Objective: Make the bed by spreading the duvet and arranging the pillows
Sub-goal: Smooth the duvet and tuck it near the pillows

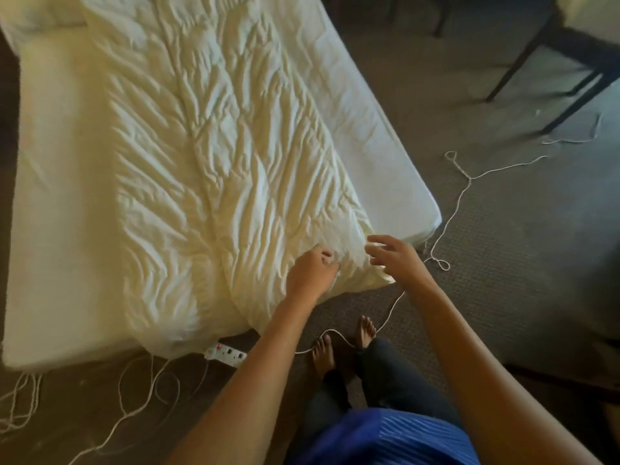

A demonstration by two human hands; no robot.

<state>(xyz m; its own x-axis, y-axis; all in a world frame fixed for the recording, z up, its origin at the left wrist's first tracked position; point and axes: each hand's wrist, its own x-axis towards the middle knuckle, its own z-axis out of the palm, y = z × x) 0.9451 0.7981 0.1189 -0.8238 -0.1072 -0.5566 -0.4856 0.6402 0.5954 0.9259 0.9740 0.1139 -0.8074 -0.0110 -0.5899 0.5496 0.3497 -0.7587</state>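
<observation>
The duvet [214, 156] lies on the mattress [57, 203] as a long wrinkled strip. It runs from the far left, near a pillow [30, 15], down to the near end of the bed, where its edge hangs a little over the side. Bare mattress shows on the left of it and also on the right.

The left hand [313, 271] is on the near end of the duvet. Its fingers [327, 256] are curled down into the cloth and grip a bunch of it, with the knuckles up. The right hand [392, 260] is just beside it, to the right, above the near right corner of the duvet. Its fingers [377, 251] are spread apart and only a little bent, and they grasp nothing. This hand is blurred, so I cannot tell if the fingertips touch the cloth or are just over it.

On the carpet [503, 263] a thin white cord [451, 213] lies in loops from the right side past the person's bare feet [323, 355]. A white power strip [226, 353] with a small red light lies under the near edge of the duvet. Dark furniture legs [570, 65] stand far right.
</observation>
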